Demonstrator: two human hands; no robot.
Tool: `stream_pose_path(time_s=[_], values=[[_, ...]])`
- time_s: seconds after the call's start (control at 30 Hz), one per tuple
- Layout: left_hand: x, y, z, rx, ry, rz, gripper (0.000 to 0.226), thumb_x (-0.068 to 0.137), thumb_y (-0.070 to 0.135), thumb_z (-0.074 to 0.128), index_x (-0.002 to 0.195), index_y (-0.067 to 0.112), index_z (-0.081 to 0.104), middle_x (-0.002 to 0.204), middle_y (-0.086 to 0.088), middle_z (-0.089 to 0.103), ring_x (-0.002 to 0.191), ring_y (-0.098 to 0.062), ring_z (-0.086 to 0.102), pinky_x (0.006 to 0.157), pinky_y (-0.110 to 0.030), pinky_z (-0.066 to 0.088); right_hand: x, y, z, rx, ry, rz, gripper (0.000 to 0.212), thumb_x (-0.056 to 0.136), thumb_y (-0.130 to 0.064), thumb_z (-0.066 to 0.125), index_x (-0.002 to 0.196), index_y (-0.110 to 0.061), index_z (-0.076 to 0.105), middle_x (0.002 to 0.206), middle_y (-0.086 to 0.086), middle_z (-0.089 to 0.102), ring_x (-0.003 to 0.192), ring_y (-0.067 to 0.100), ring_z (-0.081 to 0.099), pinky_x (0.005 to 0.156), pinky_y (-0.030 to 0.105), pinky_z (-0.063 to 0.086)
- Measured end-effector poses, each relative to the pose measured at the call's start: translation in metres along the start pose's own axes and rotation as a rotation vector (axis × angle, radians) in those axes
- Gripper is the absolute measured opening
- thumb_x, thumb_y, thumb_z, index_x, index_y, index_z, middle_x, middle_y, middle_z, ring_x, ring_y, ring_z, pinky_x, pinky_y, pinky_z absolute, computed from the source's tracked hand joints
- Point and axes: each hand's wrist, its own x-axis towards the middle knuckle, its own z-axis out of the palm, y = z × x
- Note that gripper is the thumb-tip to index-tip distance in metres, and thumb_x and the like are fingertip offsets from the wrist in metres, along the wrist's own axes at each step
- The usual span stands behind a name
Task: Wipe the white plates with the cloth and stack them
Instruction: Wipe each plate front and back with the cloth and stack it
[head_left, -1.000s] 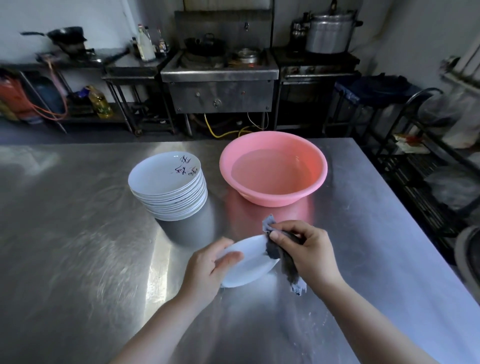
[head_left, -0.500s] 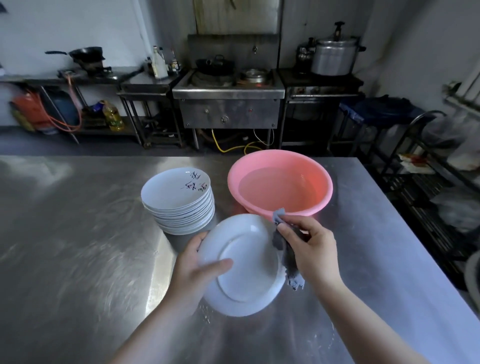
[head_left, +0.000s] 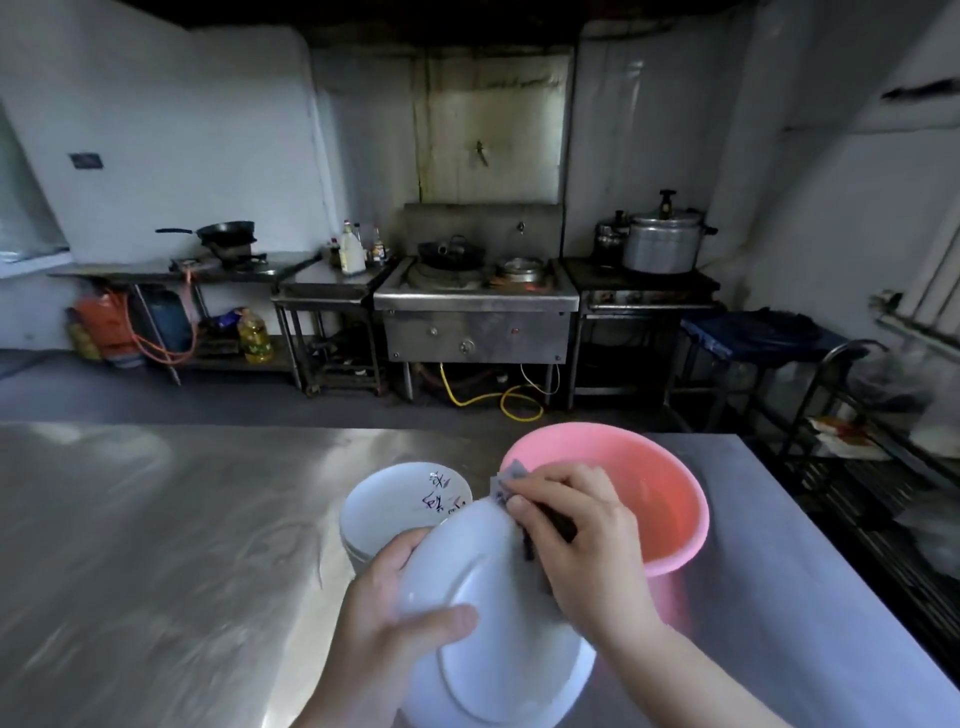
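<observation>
A white plate (head_left: 488, 634) is tilted up toward me over the steel table. My left hand (head_left: 379, 639) grips its left rim, thumb across the face. My right hand (head_left: 576, 545) holds a dark grey cloth (head_left: 511, 480) pressed on the plate's upper right edge; most of the cloth is hidden under the fingers. Behind the held plate stands a stack of white plates (head_left: 395, 506), the top one bearing dark writing. The stack's lower part is hidden by the held plate and my left hand.
A pink basin (head_left: 670, 499) holding water stands just right of the stack, behind my right hand. The steel table (head_left: 156, 545) spreads wide to the left. A stove, pots and shelves line the far wall; a wire rack stands at the right.
The plate has been lifted and tilted up toward me, now covering part of the stack. My right hand with the cloth has moved up to the plate's top right edge. The camera has tilted upward.
</observation>
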Motion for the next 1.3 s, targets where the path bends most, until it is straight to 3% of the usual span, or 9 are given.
stream_pose_path(time_s=[0.13,0.3,0.47,0.6,0.7,0.83,0.97,1.17,1.3], values=[[0.017,0.03,-0.012,-0.023,-0.041,0.089,0.064,0.045,0.01,0.082,0.108,0.02,0.074,0.105,-0.016,0.075,0.095,-0.029,0.073,0.073,-0.027,0.056,0.023,-0.028,0.009,0.017,-0.094,-0.333,0.018,0.082,-0.013,0.073,0.097,-0.022,0.076,0.097,-0.011,0.062,0.091,0.013,0.055,0.084,0.019,0.042],[0.035,0.061,-0.029,-0.177,0.059,0.128,0.065,0.042,0.003,0.083,0.105,0.015,0.073,0.098,-0.022,0.074,0.082,-0.036,0.073,0.062,-0.033,0.057,0.064,-0.031,-0.005,0.122,-0.008,-0.154,0.021,0.083,-0.01,0.072,0.095,-0.027,0.076,0.096,-0.015,0.063,0.099,0.013,0.059,0.09,0.023,0.045],[0.048,0.063,-0.034,-0.345,0.295,0.14,0.052,0.056,0.008,0.075,0.107,0.018,0.072,0.102,-0.017,0.074,0.087,-0.032,0.072,0.077,-0.045,0.053,0.054,-0.019,0.013,0.174,0.248,-0.002,0.023,0.083,-0.009,0.072,0.093,-0.029,0.075,0.094,-0.013,0.064,0.093,0.012,0.063,0.082,0.022,0.048],[0.053,0.054,-0.024,-0.495,0.415,0.089,0.057,0.059,0.003,0.077,0.114,0.015,0.069,0.112,-0.023,0.07,0.102,-0.041,0.068,0.093,-0.055,0.05,0.007,-0.023,0.058,-0.007,0.475,-0.1,0.017,0.083,-0.022,0.069,0.099,-0.026,0.075,0.098,-0.012,0.063,0.089,0.008,0.06,0.08,0.017,0.046],[0.052,0.049,-0.017,-0.58,0.399,0.04,0.06,0.068,0.013,0.073,0.127,0.009,0.062,0.12,-0.028,0.065,0.114,-0.049,0.061,0.103,-0.069,0.039,-0.001,-0.021,0.068,-0.094,0.436,-0.276,0.017,0.084,-0.018,0.067,0.098,-0.017,0.077,0.099,-0.008,0.062,0.083,0.013,0.055,0.076,0.019,0.045],[0.047,0.046,-0.006,-0.603,0.355,0.021,0.061,0.074,0.01,0.075,0.133,0.013,0.059,0.123,-0.021,0.067,0.117,-0.042,0.062,0.103,-0.065,0.041,0.011,-0.021,0.057,-0.079,0.519,-0.167,0.017,0.084,-0.016,0.067,0.099,-0.02,0.073,0.096,-0.008,0.062,0.081,0.017,0.058,0.079,0.02,0.045],[0.043,0.045,0.001,-0.617,0.35,0.03,0.053,0.072,0.016,0.076,0.124,0.02,0.064,0.116,-0.016,0.071,0.105,-0.036,0.07,0.084,-0.049,0.056,0.002,-0.019,0.054,-0.107,0.303,-0.307,0.016,0.085,-0.02,0.066,0.096,-0.017,0.077,0.095,-0.005,0.064,0.084,0.013,0.056,0.077,0.02,0.044],[0.033,0.045,0.001,-0.448,0.224,0.068,0.042,0.074,0.021,0.071,0.116,0.028,0.07,0.116,-0.01,0.072,0.109,-0.027,0.069,0.085,-0.039,0.053,0.03,-0.015,0.031,-0.09,0.33,-0.06,0.03,0.076,-0.003,0.079,0.095,-0.025,0.074,0.097,-0.012,0.062,0.091,0.008,0.058,0.083,0.015,0.044],[0.033,0.053,-0.005,-0.351,0.143,0.121,0.041,0.077,0.014,0.069,0.118,0.019,0.067,0.111,-0.017,0.073,0.104,-0.034,0.07,0.079,-0.035,0.057,0.028,-0.03,0.032,-0.119,0.153,-0.337,0.019,0.085,-0.015,0.071,0.102,-0.021,0.074,0.1,-0.011,0.06,0.092,0.008,0.055,0.083,0.015,0.041]])
